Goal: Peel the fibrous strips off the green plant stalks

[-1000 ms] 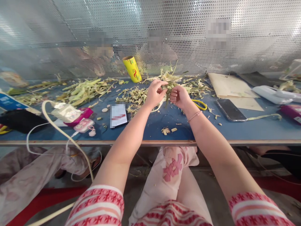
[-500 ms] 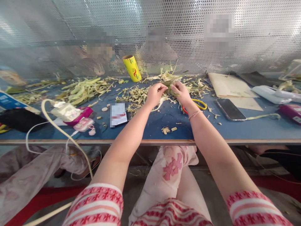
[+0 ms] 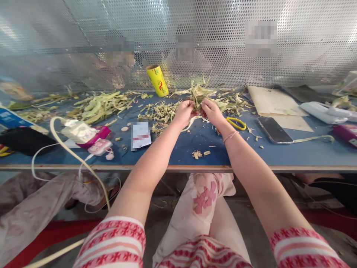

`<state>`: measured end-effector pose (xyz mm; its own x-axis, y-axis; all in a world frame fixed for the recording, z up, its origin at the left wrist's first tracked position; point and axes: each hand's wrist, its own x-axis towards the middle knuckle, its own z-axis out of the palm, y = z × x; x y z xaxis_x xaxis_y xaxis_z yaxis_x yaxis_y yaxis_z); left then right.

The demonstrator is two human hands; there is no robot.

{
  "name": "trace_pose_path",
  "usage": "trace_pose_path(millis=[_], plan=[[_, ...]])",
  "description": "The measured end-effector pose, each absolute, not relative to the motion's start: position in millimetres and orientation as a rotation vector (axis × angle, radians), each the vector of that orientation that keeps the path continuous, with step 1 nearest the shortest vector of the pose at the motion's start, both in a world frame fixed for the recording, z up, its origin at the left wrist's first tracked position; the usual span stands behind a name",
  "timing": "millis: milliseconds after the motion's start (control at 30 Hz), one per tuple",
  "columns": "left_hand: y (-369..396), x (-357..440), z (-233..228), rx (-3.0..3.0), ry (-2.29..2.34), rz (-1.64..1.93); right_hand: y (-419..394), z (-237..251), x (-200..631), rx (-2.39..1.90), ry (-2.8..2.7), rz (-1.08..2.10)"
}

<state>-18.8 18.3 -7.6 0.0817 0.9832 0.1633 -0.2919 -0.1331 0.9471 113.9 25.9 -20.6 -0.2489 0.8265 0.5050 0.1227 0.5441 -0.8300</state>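
Observation:
My left hand (image 3: 184,114) and my right hand (image 3: 213,113) meet over the middle of the table, fingers closed in a pinch. Between them they grip a small bunch of dry green-brown plant strips (image 3: 196,105), whose lower part the fingers partly hide. More curled plant strips (image 3: 160,113) lie in a heap left of my hands and behind them. Beside my right wrist a yellow loop (image 3: 237,123) shows, with a bit of red partly covered by the wrist. Small pale scraps (image 3: 196,154) rest near the table edge.
A yellow cardboard tube (image 3: 157,80) leans near the perforated metal wall (image 3: 223,44). Longer leaf strips (image 3: 102,106) lie left. A white-screened phone (image 3: 141,136), a dark phone (image 3: 275,130), cardboard (image 3: 275,101) and a cable (image 3: 80,160) surround the work area.
My hands have drawn closer together, the right one moving slightly left and down. The bunch of plant strips now stands more upright between my fingers.

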Motion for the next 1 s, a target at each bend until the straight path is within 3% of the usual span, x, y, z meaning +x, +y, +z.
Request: trace_pose_path(millis=[467, 567, 767, 1000], plan=[[17, -3, -7, 1.1, 0.801, 1.537, 22, -26, 101, -0.84, -1.613, 0.551], [22, -8, -12, 1.246, 0.867, 1.57, 21, -23, 101, -0.827, -1.58, 0.687], [28, -31, -17, 1.953, 1.045, 1.769, 18, -11, 106, -0.88, -1.338, 1.356], [27, -31, -17, 2.077, 0.898, 1.714, 18, -7, 111, -0.836, -1.258, 1.372]])
